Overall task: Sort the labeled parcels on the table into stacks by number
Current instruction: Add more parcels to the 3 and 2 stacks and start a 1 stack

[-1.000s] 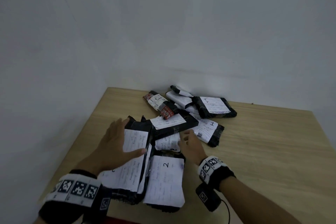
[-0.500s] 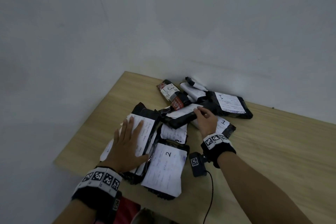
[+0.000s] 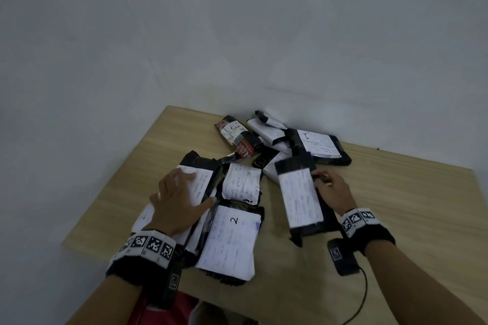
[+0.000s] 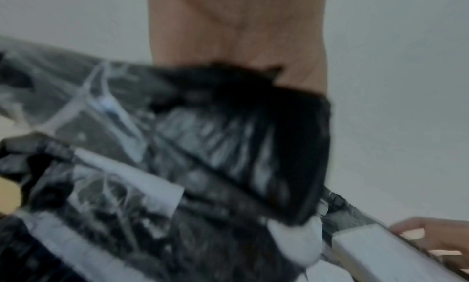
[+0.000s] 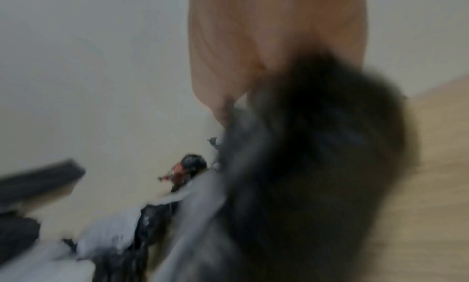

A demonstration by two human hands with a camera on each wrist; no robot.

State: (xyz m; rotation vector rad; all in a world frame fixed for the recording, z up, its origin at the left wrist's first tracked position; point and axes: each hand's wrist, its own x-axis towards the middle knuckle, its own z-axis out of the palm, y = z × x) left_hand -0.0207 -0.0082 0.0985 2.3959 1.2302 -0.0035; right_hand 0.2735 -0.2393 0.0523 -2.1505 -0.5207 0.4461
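Note:
Black-wrapped parcels with white labels lie heaped on the wooden table [image 3: 412, 208]. My left hand [image 3: 182, 192] presses flat, fingers straight, on the leftmost parcel [image 3: 203, 174]; its palm [image 4: 236, 25] shows above blurred black wrap. Beside it lie the parcel marked 2 [image 3: 229, 240] and a small parcel [image 3: 241, 185]. My right hand [image 3: 327, 185] grips a long black parcel [image 3: 299, 198] by its right edge, tilted, its number not visible; the right wrist view shows it as a blur [image 5: 317, 166]. At the back lie a parcel marked 3 [image 3: 235, 132] and one marked 1 [image 3: 319, 145].
Grey walls close the table's far and left sides. Bare wood stretches to the right [image 3: 422, 232]. A black box on a cable [image 3: 342, 256] hangs under my right wrist. The near table edge runs just behind my left wrist.
My right hand took hold of the long parcel on top of the heap and pulled it out toward the near right, turning it lengthwise. The left hand stayed pressed on the left parcel.

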